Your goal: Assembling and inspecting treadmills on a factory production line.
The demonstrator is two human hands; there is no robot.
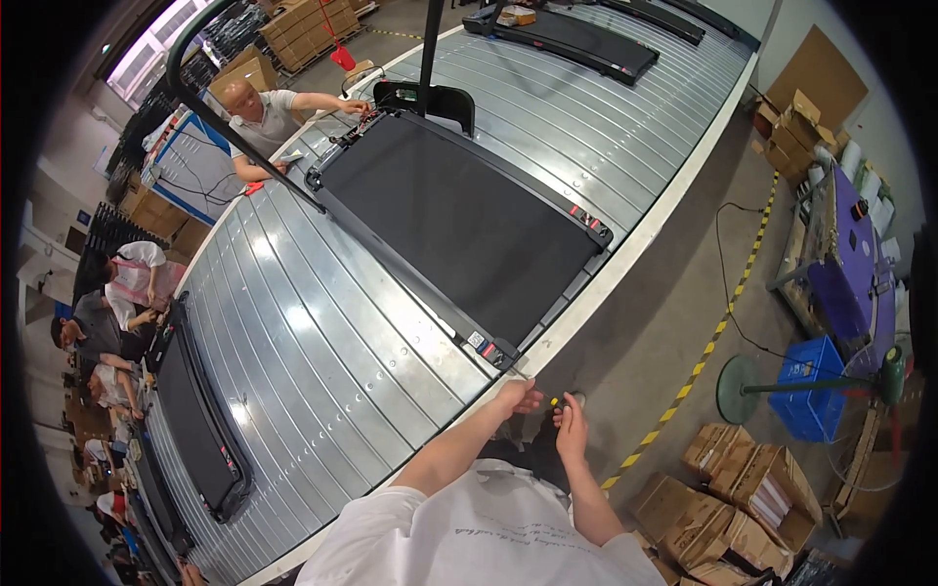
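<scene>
Both hands (542,415) beside treadmill (459,225) corner

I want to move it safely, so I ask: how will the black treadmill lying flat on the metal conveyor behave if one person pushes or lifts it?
The treadmill is long and broad, so probably heavy. Its frame looks stiff, unlikely to flex. Lying flat on the ribbed conveyor, it should slide, not tip.

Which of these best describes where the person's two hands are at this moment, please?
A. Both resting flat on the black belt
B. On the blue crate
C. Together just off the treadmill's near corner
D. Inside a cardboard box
C: the left hand and right hand meet beside the treadmill at its near corner, the right pinching a small yellow-tipped item.
</scene>
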